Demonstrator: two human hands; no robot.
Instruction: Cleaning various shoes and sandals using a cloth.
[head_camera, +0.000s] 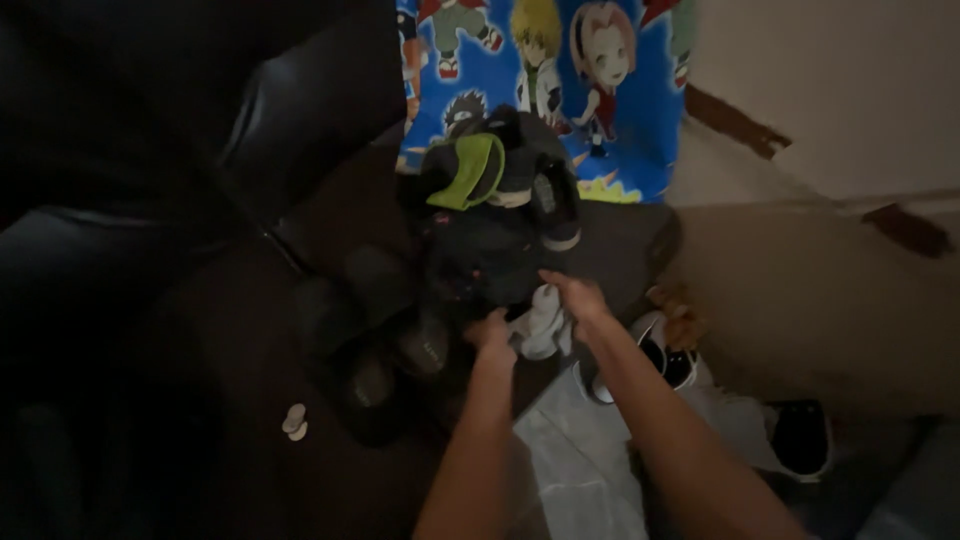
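Both my arms reach forward to a heap of dark clothes (480, 250) on a dark seat. My left hand (490, 330) is closed on the near edge of the dark garment. Just to its right, my right hand (575, 298) holds a small white cloth (540, 328) that hangs between the two hands. On top of the heap lies a dark item with a bright green lining (470, 170) and a dark piece with pale trim (555, 205). The dim light hides finer detail.
A blue cloth printed with cartoon figures (600, 90) hangs behind the heap. Dark sandals (370, 330) lie left of my hands, with a small white object (294, 422) nearer. White shoes (690, 365) and pale fabric (580, 460) lie lower right. A pale wall (830, 290) is at right.
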